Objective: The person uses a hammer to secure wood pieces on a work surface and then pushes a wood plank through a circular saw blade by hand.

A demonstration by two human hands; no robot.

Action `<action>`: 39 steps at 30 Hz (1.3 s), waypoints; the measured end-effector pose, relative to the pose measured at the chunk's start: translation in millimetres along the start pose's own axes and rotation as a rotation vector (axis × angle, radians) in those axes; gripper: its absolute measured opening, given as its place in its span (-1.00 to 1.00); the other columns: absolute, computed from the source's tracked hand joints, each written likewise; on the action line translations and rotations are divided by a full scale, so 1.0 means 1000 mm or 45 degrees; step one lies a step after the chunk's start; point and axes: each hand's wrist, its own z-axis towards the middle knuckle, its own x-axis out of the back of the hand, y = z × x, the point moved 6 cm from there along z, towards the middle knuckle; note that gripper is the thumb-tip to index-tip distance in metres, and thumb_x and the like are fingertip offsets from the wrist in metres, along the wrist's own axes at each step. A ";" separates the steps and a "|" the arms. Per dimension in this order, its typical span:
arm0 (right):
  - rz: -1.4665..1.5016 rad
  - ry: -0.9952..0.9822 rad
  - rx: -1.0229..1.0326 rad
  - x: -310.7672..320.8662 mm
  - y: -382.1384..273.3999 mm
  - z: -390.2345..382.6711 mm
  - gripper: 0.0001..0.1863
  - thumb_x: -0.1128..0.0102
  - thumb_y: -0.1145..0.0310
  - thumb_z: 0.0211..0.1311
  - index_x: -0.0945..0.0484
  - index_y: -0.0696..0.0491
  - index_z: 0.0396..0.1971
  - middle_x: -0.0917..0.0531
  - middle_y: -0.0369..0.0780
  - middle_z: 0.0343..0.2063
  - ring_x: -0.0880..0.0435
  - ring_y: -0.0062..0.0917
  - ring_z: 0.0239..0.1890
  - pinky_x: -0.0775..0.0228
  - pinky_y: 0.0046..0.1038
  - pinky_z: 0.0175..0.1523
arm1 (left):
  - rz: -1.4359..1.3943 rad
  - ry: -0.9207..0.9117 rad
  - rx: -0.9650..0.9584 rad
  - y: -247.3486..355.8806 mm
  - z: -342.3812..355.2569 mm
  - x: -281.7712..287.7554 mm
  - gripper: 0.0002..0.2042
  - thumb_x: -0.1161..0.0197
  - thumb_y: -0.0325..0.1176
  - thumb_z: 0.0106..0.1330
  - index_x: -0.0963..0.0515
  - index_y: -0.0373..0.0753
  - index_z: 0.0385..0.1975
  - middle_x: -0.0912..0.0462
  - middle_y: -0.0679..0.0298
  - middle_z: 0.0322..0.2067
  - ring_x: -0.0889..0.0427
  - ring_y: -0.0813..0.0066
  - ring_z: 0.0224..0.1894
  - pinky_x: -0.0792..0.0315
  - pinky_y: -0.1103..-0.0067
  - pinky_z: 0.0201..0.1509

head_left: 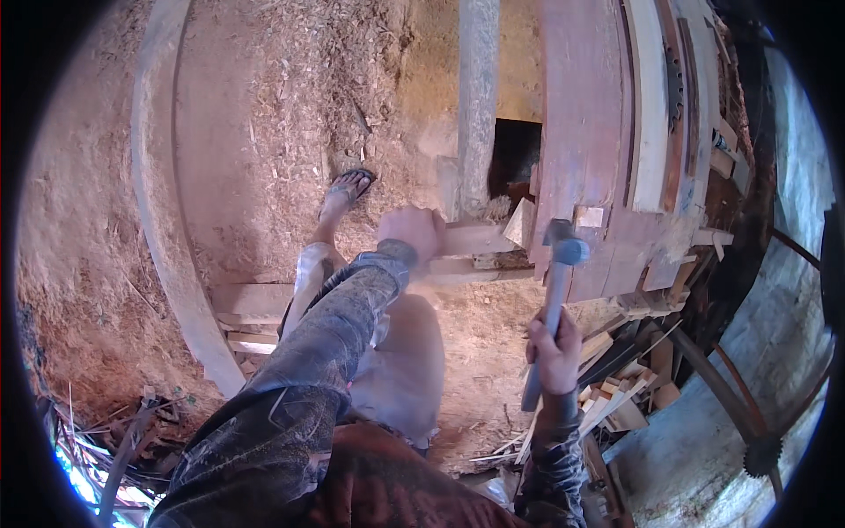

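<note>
Left hand: arm stretched forward, dark patterned sleeve, fingers curled down in a closed grip. Right hand: forearm raised, wrist upright, fist wrapped tight, thumb side toward camera.

Open sawdust floor at left; grey post, red planks and offcut pile obstruct the right side.
</note>
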 end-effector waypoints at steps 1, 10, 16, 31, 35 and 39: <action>-0.011 0.002 0.003 -0.004 -0.004 -0.001 -0.90 -0.10 0.46 0.35 -0.48 0.17 -0.24 -0.48 -0.36 -0.58 -0.47 -0.69 -0.57 -0.38 -0.57 -0.45 | 0.005 -0.045 0.020 0.000 0.001 0.000 -0.59 0.06 -0.12 0.40 -0.74 -0.19 -0.36 -0.75 0.03 -0.42 -0.77 0.03 -0.31 -0.61 0.20 -0.12; -0.142 0.153 0.871 -0.021 -0.013 -0.044 -0.81 -0.06 0.56 0.34 -0.39 0.24 -0.09 -0.55 -0.17 -0.46 -0.47 -0.67 -0.56 -0.26 -0.63 -0.54 | 0.035 -0.140 -0.034 0.006 -0.002 0.010 -0.61 0.07 -0.13 0.42 -0.72 -0.17 -0.36 -0.76 0.07 -0.37 -0.77 0.10 -0.28 -0.61 0.23 -0.13; -0.894 0.272 0.295 -0.039 0.065 0.046 -0.77 -0.20 0.28 0.37 -0.55 0.16 -0.19 -0.60 0.06 -0.57 -0.64 -0.01 -0.52 -0.45 -0.13 -0.40 | 0.027 -0.110 -0.029 0.018 0.004 0.018 -0.60 0.04 -0.12 0.41 -0.70 -0.21 -0.42 -0.75 0.03 -0.38 -0.76 0.05 -0.31 -0.61 0.19 -0.16; -0.900 0.164 0.225 -0.044 0.082 0.064 -0.70 -0.21 0.16 0.37 -0.53 0.14 -0.26 -0.66 0.04 -0.51 -0.66 0.08 -0.38 -0.49 -0.08 -0.33 | -0.035 0.120 -0.053 0.014 0.008 0.013 -0.61 -0.02 -0.15 0.37 -0.67 -0.24 -0.55 -0.72 0.00 -0.46 -0.73 -0.02 -0.40 -0.60 0.15 -0.22; -0.631 0.173 0.160 -0.032 0.074 0.048 -0.68 -0.24 0.21 0.35 -0.58 0.19 -0.14 -0.69 0.06 -0.44 -0.69 0.01 -0.41 -0.48 -0.17 -0.33 | -0.041 0.114 -0.008 0.008 0.004 0.006 -0.61 -0.02 -0.14 0.37 -0.67 -0.26 -0.52 -0.73 0.00 -0.46 -0.73 -0.03 -0.39 -0.61 0.14 -0.20; -0.314 0.792 0.522 0.035 0.069 0.039 -0.76 -0.20 0.29 0.39 -0.56 0.19 -0.33 -0.46 -0.31 -0.66 -0.40 -0.68 -0.61 -0.29 -0.47 -0.49 | -0.055 0.176 0.010 0.002 0.010 -0.003 -0.60 -0.01 -0.13 0.38 -0.68 -0.27 -0.51 -0.72 -0.01 -0.45 -0.73 -0.03 -0.37 -0.61 0.15 -0.16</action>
